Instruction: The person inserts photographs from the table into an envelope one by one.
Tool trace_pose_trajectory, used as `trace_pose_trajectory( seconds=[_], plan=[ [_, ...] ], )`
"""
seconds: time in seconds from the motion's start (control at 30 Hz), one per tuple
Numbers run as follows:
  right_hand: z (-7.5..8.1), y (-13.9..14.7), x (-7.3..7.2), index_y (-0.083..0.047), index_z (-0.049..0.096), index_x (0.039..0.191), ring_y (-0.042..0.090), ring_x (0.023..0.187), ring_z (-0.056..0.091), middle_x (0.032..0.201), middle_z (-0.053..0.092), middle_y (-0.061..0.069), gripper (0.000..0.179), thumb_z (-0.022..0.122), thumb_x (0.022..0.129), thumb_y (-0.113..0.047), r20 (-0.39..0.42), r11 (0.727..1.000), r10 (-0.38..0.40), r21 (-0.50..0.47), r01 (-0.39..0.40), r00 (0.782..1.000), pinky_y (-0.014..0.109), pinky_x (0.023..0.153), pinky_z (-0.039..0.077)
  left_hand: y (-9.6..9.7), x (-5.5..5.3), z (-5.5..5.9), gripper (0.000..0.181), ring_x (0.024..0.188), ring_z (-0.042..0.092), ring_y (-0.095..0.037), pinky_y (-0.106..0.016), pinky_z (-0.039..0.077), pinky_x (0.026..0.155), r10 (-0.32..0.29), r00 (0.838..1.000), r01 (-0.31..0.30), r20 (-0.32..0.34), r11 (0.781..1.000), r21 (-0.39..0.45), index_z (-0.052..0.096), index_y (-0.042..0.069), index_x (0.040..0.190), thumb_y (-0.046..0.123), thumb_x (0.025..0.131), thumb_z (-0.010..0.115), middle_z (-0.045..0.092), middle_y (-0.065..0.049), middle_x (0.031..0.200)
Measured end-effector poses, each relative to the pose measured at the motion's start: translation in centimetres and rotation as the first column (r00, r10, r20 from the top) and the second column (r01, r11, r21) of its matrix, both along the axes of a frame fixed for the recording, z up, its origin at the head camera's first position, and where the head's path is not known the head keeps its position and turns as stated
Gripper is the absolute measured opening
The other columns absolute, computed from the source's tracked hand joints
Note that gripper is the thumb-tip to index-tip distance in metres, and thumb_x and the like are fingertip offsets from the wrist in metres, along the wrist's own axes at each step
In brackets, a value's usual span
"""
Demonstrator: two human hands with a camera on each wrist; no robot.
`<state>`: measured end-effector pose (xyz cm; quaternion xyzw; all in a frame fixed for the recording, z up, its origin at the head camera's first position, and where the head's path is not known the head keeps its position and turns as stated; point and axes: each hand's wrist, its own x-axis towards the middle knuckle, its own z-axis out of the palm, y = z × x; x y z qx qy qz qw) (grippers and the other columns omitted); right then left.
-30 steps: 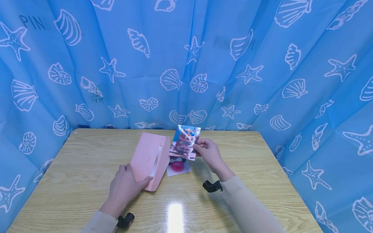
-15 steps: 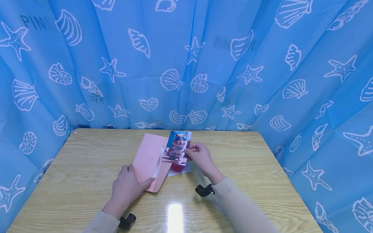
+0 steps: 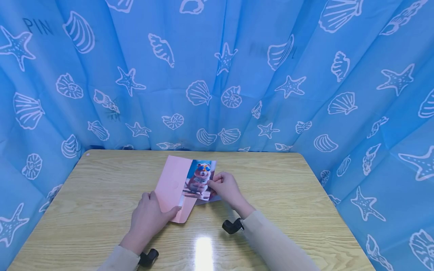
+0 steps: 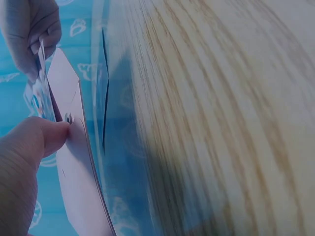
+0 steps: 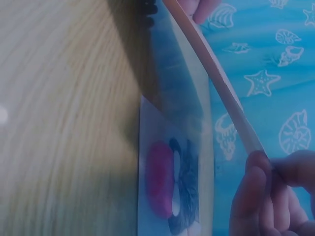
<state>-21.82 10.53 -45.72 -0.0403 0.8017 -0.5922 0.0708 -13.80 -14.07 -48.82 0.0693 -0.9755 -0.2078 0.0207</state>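
Observation:
My left hand (image 3: 147, 216) grips the lower part of a pink envelope (image 3: 172, 180), tilted above the table, its thumb at the opening side. My right hand (image 3: 229, 191) pinches the right edge of a glossy picture card (image 3: 199, 178) of a hamster in sunglasses. The card's left edge lies along the envelope's opening, over the flap; whether it is inside I cannot tell. Seen from the left wrist, the card (image 4: 40, 96) stands close against the envelope (image 4: 81, 162) near the thumb. Below them a second picture card (image 5: 160, 177) lies on the table, mostly hidden in the head view.
The wood-grain table (image 3: 278, 188) reflects a bright light near its front. A blue curtain (image 3: 217, 75) with shells and starfish hangs behind and at both sides. Each wrist carries a small black camera mount (image 3: 232, 226).
My right hand has brought the hamster card left and toward me, up to the envelope's opening, covering more of the lying card. My left hand and the envelope have barely moved.

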Motion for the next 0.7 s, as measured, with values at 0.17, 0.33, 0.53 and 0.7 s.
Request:
trace_pose_trajectory(
  seconds=[0.17, 0.33, 0.53, 0.7],
  plan=[
    [-0.2, -0.4, 0.4, 0.003, 0.056, 0.088, 0.022, 0.059, 0.065, 0.072, 0.064, 0.013, 0.016, 0.068, 0.087, -0.007, 0.02, 0.999, 0.042, -0.013, -0.042, 0.999, 0.042, 0.061, 0.056, 0.1, 0.0, 0.0, 0.109, 0.083, 0.055, -0.032, -0.051, 0.052, 0.066, 0.006, 1.0, -0.006, 0.008, 1.0, 0.001, 0.047, -0.017, 0.121, 0.078, 0.068, 0.064, 0.049, -0.029, 0.11],
    [-0.3, -0.7, 0.7, 0.002, 0.055, 0.086, 0.023, 0.061, 0.066, 0.072, 0.064, 0.017, 0.016, 0.069, 0.086, -0.006, 0.048, 0.995, 0.094, -0.038, -0.092, 0.994, 0.044, 0.062, 0.056, 0.2, 0.0, 0.1, 0.11, 0.083, 0.055, -0.033, -0.051, 0.052, 0.065, 0.002, 1.0, -0.002, -0.003, 1.0, 0.001, 0.046, -0.018, 0.121, 0.077, 0.069, 0.063, 0.049, -0.029, 0.109],
    [0.0, -1.1, 1.0, 0.003, 0.056, 0.09, 0.02, 0.06, 0.065, 0.073, 0.064, 0.014, 0.02, 0.071, 0.087, -0.01, 0.055, 0.99, 0.128, -0.075, -0.123, 0.99, 0.045, 0.063, 0.056, 0.3, 0.0, 0.1, 0.108, 0.082, 0.055, -0.033, -0.049, 0.051, 0.062, -0.002, 1.0, 0.002, -0.016, 1.0, -0.016, 0.047, -0.018, 0.12, 0.075, 0.069, 0.065, 0.049, -0.029, 0.107],
    [0.7, -1.6, 1.4, 0.001, 0.06, 0.097, 0.018, 0.065, 0.064, 0.08, 0.065, 0.01, 0.019, 0.069, 0.09, -0.015, 0.01, 0.993, 0.099, -0.061, -0.098, 0.995, 0.038, 0.064, 0.056, 0.4, 0.0, 0.2, 0.108, 0.086, 0.056, -0.035, -0.05, 0.052, 0.064, 0.008, 1.0, -0.008, -0.011, 0.999, -0.033, 0.045, -0.018, 0.123, 0.073, 0.07, 0.066, 0.049, -0.03, 0.11]
  ],
)
